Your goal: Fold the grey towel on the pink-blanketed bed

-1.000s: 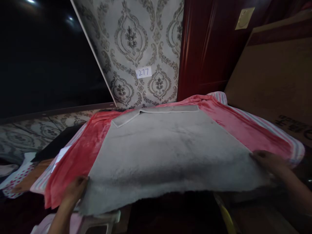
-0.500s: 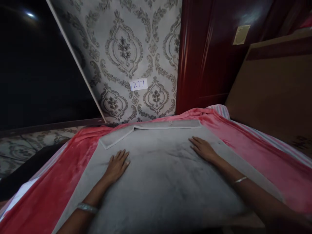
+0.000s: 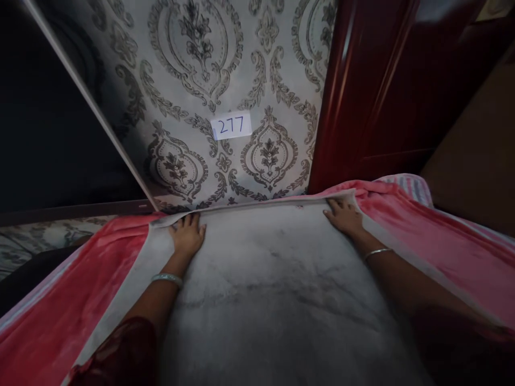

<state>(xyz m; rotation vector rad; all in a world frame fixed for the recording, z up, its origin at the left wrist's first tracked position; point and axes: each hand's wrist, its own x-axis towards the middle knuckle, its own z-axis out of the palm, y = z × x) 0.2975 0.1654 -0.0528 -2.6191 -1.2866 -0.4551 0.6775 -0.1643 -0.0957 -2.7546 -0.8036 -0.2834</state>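
A grey plush cloth (image 3: pixel 273 289) lies spread over a pink-red blanket (image 3: pixel 442 236). My left hand (image 3: pixel 187 236) lies flat with fingers stretched out on the cloth's far left corner. My right hand (image 3: pixel 344 215) lies flat with fingers apart at the cloth's far right corner, next to the pink blanket. Both arms reach forward across the grey cloth, each with a bangle at the wrist.
A patterned grey wall panel (image 3: pixel 225 80) with a white label reading 277 (image 3: pixel 230 126) stands right behind the cloth. A dark red wooden door (image 3: pixel 382 96) is at the right, a brown board (image 3: pixel 483 155) beside it. Dark space lies to the left.
My hands went from holding the cloth's near edge to sliding flat across it up to its far edge. The folded strip at the far edge no longer shows. The camera has moved closer.
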